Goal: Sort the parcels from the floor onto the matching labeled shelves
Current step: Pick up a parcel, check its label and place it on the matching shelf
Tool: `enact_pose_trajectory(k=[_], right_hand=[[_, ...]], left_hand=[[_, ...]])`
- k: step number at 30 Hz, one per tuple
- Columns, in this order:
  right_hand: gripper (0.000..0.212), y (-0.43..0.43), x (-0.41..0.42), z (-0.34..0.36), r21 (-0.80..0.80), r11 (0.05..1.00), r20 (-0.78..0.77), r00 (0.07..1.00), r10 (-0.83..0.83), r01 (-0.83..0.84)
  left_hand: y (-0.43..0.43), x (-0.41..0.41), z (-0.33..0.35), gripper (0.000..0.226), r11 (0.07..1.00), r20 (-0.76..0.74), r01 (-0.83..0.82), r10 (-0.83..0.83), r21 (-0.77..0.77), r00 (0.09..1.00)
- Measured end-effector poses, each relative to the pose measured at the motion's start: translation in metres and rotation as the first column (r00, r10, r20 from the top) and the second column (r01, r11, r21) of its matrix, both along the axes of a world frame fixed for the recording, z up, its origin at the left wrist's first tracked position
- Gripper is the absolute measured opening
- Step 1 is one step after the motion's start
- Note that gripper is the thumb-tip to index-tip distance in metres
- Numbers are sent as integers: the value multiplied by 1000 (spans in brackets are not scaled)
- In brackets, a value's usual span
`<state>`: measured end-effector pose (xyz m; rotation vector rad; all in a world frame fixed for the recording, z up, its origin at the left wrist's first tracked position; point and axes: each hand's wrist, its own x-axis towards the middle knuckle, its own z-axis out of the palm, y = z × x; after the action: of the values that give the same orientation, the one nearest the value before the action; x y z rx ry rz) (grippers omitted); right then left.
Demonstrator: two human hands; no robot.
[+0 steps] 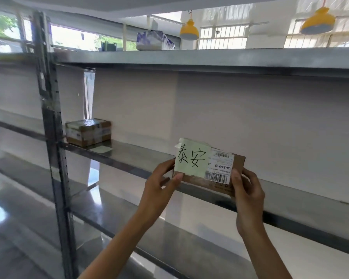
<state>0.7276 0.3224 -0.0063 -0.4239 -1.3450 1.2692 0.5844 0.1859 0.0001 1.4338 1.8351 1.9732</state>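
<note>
I hold a small brown cardboard parcel [218, 179] up in front of the middle metal shelf [133, 156]. A pale green note with handwritten characters is taped on its left half, and a white barcode label covers its right half. My left hand [161, 182] grips the parcel's left end with the thumb on its front. My right hand [247, 188] grips the right end. The parcel's lower edge is level with the shelf's front lip; whether it touches the shelf I cannot tell.
A taped brown box [88, 131] stands at the left end of the same shelf, with a pale label [102, 149] lying flat before it. A plastic-wrapped bundle [154, 40] sits on the top shelf [210, 57]. A steel upright post [52, 137] stands left. Lower shelves run below.
</note>
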Motion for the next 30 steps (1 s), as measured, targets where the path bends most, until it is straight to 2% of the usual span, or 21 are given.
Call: enact_pose_trajectory(k=[6,12,19,24,30], right_hand=[[35,-40,-40,-4,-13,998,-10,998,56,-56],[39,-74,-75,-5,-24,995,1,995,97,-97],[32,-117,-111,-17,-58,985,36,986,163,-161],[35,-142,-129,-25,-64,977,65,976,208,-204],[27,-166,-143,-31,-60,974,83,972,221,-217]], left_hand=[[-48,-36,-8,48,998,-19,-56,56,-23,998],[-88,-68,-12,34,993,-17,-109,109,-39,994],[-134,-91,-18,42,989,24,-143,144,-36,989],[-164,-105,-26,42,988,106,-148,151,-41,983],[-187,-120,-36,24,990,206,-138,138,-16,969]])
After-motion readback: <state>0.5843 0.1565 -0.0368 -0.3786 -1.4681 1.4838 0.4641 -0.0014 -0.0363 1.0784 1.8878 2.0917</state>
